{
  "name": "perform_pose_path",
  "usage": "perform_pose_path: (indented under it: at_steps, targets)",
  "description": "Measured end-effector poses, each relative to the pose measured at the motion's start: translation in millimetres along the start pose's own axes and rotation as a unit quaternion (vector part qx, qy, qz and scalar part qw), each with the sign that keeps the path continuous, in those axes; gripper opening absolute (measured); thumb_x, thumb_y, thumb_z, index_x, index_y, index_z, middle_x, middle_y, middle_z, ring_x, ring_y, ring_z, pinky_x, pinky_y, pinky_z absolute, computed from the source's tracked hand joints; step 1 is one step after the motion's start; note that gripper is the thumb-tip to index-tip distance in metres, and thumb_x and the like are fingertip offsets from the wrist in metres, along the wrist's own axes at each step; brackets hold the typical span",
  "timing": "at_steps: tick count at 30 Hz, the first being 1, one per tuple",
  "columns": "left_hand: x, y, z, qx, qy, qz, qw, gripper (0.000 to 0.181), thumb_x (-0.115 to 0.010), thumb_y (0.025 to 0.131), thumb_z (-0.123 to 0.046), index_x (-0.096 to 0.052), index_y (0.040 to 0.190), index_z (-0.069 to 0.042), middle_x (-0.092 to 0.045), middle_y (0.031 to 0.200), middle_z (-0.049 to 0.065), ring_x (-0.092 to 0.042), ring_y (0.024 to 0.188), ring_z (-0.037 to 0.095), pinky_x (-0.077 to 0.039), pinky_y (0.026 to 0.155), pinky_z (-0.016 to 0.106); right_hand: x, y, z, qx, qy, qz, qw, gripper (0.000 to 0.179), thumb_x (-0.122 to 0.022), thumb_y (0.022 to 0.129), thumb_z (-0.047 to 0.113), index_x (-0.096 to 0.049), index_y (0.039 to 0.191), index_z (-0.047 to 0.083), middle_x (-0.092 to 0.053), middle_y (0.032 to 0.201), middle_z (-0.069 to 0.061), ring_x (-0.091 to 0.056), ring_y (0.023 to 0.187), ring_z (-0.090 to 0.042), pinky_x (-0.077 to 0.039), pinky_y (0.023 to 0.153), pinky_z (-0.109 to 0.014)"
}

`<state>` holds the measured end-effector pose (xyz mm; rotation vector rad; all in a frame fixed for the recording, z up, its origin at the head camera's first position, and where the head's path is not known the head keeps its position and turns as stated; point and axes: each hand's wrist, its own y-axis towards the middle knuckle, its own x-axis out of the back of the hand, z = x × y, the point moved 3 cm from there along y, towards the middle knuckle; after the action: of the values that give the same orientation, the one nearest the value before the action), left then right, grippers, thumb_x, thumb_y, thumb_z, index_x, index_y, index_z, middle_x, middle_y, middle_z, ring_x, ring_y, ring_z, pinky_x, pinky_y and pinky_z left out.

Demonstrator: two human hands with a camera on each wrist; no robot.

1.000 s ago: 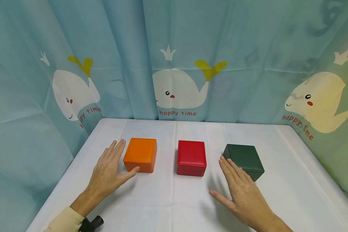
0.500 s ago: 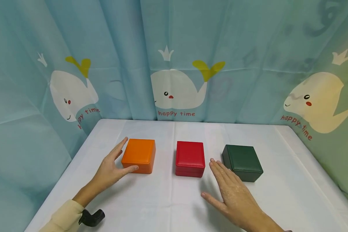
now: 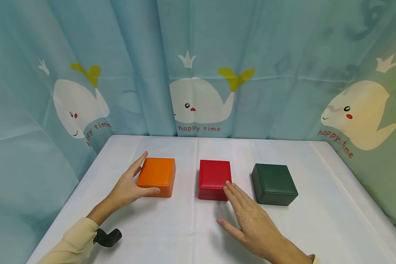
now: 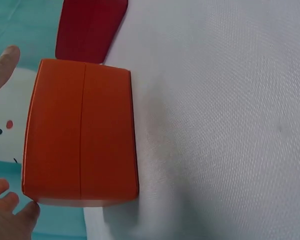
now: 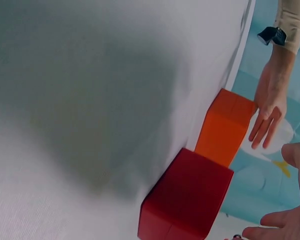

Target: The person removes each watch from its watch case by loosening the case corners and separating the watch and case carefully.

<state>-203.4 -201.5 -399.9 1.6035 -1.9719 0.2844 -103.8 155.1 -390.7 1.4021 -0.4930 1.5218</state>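
An orange box [image 3: 157,172] with a lidded top sits at the left of the white table. My left hand [image 3: 127,185] spans its left side, thumb across the front corner and fingers along the far left edge, not curled round it. The left wrist view shows a seam running round the orange box [image 4: 82,135]. In the middle stands a red box [image 3: 214,176] of the same shape. My right hand [image 3: 250,216] hovers in front of it with straight fingers, the fingertips overlapping its front right corner in the head view. Farther right is a dark green box [image 3: 274,183].
A white cloth [image 3: 171,234] covers the table, whose far edge meets a blue curtain [image 3: 135,44] printed with whales. The curtain also closes in both sides. A black wrist-camera mount [image 3: 108,237] sticks out beside the left sleeve [image 3: 76,238].
My right hand has moved left, from the green box over to the red box. The left hand has turned and drawn closer round the orange box. The boxes stay in place.
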Motion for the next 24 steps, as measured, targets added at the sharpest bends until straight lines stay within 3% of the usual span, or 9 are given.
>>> perform_pose_path:
  at_steps: [6, 19, 24]
  targets:
    - [-1.6, 1.0, 1.5, -0.001, -0.007, -0.009, 0.9999, 0.114, -0.092, 0.076, -0.020, -0.020, 0.164, -0.018, -0.025, 0.163, 0.021, -0.028, 0.143, 0.051, -0.027, 0.109, 0.070, -4.4, 5.9, 8.1, 0.014, 0.011, 0.004, 0.9998, 0.081, -0.067, 0.095, 0.050, -0.038, 0.157, 0.007, -0.032, 0.163, -0.004, -0.031, 0.148, -0.022, -0.035, 0.113, -0.043]
    - [-3.2, 4.1, 7.4, -0.005, -0.002, -0.015, 0.9999, 0.115, -0.093, 0.075, -0.020, -0.020, 0.163, -0.012, -0.022, 0.165, 0.019, -0.024, 0.147, 0.044, -0.025, 0.114, 0.061, -13.9, 15.5, 15.4, 0.022, 0.022, 0.019, 0.9993, 0.078, -0.059, 0.100, 0.053, -0.036, 0.158, 0.007, -0.030, 0.164, -0.005, -0.026, 0.150, -0.020, -0.030, 0.116, -0.041]
    - [-3.7, 7.3, 11.2, 0.008, 0.003, -0.002, 1.0000, 0.120, -0.094, 0.073, -0.026, -0.017, 0.164, -0.015, -0.019, 0.165, 0.021, -0.023, 0.146, 0.046, -0.024, 0.113, 0.064, -18.2, 18.1, 22.7, 0.059, 0.018, 0.013, 0.9980, 0.076, -0.062, 0.099, 0.049, -0.039, 0.155, 0.003, -0.035, 0.162, -0.008, -0.030, 0.149, -0.022, -0.032, 0.114, -0.041]
